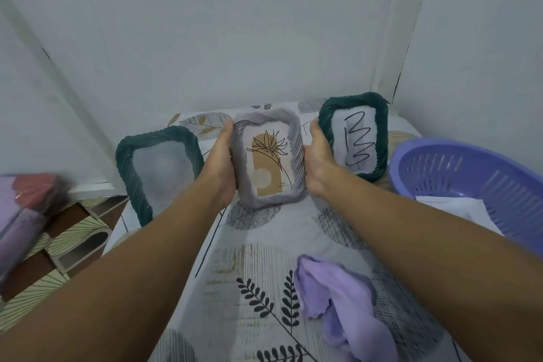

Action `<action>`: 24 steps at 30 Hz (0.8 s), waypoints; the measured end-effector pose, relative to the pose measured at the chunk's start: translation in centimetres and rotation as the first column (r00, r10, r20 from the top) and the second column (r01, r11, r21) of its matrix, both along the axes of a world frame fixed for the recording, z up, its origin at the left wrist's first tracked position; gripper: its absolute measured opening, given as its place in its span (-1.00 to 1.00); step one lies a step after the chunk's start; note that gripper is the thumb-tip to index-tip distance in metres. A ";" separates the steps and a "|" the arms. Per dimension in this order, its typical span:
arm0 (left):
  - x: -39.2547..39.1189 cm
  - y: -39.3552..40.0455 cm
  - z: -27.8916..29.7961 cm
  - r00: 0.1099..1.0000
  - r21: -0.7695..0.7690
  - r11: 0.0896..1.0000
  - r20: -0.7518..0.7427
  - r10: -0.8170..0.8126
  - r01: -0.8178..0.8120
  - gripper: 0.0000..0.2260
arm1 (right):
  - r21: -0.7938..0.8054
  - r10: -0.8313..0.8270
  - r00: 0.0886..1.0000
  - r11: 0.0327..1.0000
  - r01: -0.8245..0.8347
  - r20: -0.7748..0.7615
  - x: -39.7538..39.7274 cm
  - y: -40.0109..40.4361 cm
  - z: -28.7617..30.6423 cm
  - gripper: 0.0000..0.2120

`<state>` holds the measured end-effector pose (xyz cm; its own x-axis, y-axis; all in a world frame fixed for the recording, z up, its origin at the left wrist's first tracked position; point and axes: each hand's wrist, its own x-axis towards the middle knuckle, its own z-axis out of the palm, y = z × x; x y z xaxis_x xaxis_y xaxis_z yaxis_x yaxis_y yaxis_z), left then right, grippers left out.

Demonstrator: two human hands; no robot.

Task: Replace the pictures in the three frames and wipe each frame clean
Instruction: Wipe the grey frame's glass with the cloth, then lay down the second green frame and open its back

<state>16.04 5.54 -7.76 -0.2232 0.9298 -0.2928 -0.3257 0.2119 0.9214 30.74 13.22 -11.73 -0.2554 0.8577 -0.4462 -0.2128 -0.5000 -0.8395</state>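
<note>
Left of the left hand's fingers stands a dark green frame (160,173), propped upright on the worktop (264,238) against the wall. Its glass reads as a pale blur, so what it holds cannot be told.

The left hand (221,166) clasps the left edge of the grey frame (267,157), thumb laid along the rim; the fingers wrap behind and are hidden, so how they lie cannot be told. The right hand (318,161) mirrors it on the right edge, thumb forward, fingers again out of sight behind. Between the two hands the grey frame stands upright with its face to the camera, showing a line drawing of a leafy stem on a tan arch. A grip on both sides probably keeps the frame square and keeps prints off the glass while it is lifted or set down; which of the two cannot be told.

Just beyond the right hand's fingers a second green frame (357,135) leans against the wall, holding a black scribbled zigzag on white.

Further right sits a purple basket (426,161) with white paper (458,209) in it, likely the pictures, within reach.

Nearer the body than the right hand, a lilac cloth (338,297) lies crumpled on the worktop, ready for wiping.
</note>
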 end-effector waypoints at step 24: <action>3.9 -1.9 -0.3 0.585 0.496 0.831 -0.605 0.540 -0.253 -0.85 | 0.186 -0.063 0.926 0.982 -0.008 0.372 2.2 -4.5 -0.2 -0.21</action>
<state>19.97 3.67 -8.09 -0.5918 0.6917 0.4139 0.4656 -0.1258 0.8760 32.96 8.70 -11.98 -0.0752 0.9371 -0.3407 0.1231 -0.3304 -0.9358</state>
